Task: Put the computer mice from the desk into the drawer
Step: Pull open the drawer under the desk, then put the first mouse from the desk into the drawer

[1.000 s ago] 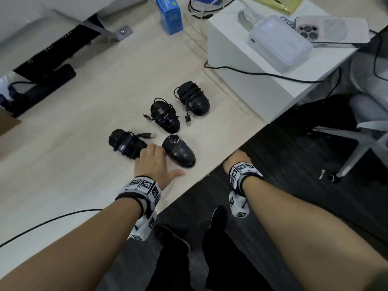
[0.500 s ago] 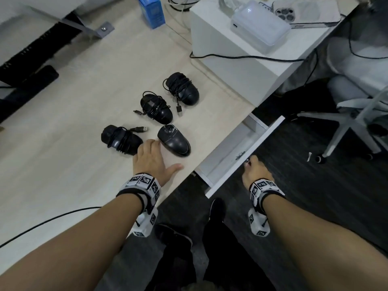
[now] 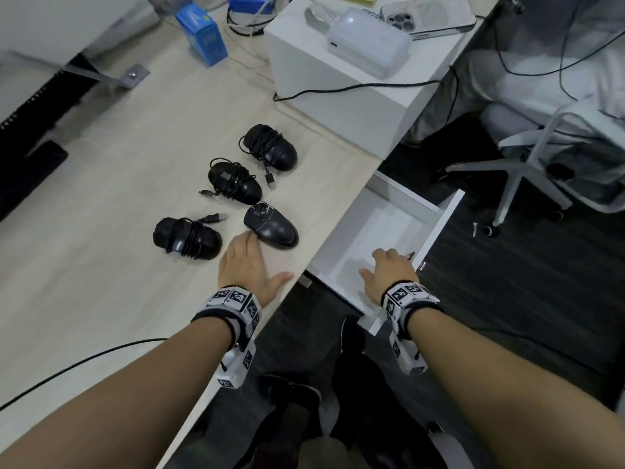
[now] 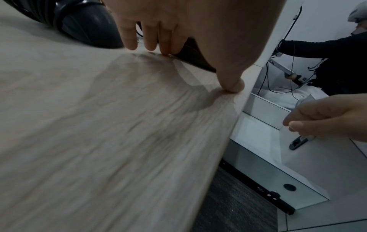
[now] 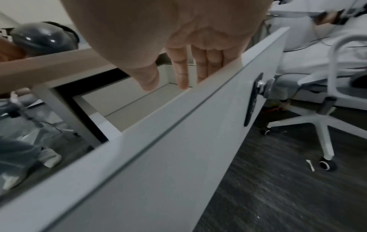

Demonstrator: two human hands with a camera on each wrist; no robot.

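Observation:
Several black computer mice lie on the pale wooden desk [image 3: 101,231], most with their cables wound round them. The nearest mouse [image 3: 272,226] is bare, and another mouse [image 3: 187,236] lies left of it. My left hand [image 3: 253,262] rests flat on the desk, fingertips by the nearest mouse, thumb [image 4: 234,85] at the desk edge. The white drawer [image 3: 378,231] stands pulled out under the desk edge and holds nothing. My right hand [image 3: 385,269] hovers over it just behind the front panel [image 5: 178,141], fingers [image 5: 181,75] hanging straight down, holding nothing.
A white box [image 3: 338,96] at the back right of the desk carries a power bank [image 3: 368,45] and a phone [image 3: 429,15]. A blue carton [image 3: 203,35] stands behind the mice. A white office chair [image 3: 541,157] is right of the drawer. My legs are below the desk edge.
The drawer has come out from under the desk and now stands wide open. My right hand went from its front edge to above its inside. My left hand has stayed on the desk.

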